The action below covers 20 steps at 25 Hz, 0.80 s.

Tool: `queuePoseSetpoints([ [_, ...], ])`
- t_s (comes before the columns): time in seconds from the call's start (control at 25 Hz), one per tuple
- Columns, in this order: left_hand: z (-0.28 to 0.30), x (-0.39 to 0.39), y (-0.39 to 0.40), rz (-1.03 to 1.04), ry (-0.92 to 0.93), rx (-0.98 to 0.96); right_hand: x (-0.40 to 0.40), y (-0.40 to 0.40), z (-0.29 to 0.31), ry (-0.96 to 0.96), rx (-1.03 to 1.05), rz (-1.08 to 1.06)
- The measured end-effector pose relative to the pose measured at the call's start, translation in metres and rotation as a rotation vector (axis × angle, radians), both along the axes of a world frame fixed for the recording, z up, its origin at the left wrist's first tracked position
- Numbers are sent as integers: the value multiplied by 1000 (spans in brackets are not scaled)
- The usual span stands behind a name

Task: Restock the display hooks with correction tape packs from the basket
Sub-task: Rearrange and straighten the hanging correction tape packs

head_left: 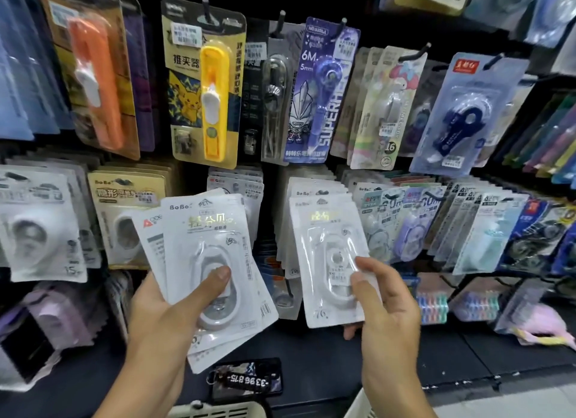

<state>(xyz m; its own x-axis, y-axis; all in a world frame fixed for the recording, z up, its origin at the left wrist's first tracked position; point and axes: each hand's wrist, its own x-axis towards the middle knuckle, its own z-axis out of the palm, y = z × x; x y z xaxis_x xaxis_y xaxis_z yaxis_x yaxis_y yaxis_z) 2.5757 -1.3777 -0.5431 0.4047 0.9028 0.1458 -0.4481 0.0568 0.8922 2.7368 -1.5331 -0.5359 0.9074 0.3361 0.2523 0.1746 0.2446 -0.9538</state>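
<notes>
Stationery display wall (311,6), left hand (162,318) gripping several white packs (205,249), right hand (386,311) pinching one pack (330,255)

The white correction tape packs (212,255) at centre frame look like matt card under glossy clear plastic blisters that catch the light, as do the hanging packs (205,84) above, while the basket (218,410) at the bottom edge appears smooth cream plastic.
</notes>
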Motion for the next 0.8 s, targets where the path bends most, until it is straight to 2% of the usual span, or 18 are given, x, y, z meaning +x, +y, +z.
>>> queuePoseSetpoints([
  [0.32, 13, 12, -6, -7, 29, 7, 9, 17, 18, 1, -27, 30],
  [0.52, 18, 9, -5, -26, 32, 2, 8, 9, 5, 20, -6, -26],
  [0.64, 19, 11, -8, -38, 33, 9, 17, 23, 2, 11, -109, 70],
  [0.8, 24, 13, -13, -66, 42, 45, 39, 54, 3, -46, -219, 80],
])
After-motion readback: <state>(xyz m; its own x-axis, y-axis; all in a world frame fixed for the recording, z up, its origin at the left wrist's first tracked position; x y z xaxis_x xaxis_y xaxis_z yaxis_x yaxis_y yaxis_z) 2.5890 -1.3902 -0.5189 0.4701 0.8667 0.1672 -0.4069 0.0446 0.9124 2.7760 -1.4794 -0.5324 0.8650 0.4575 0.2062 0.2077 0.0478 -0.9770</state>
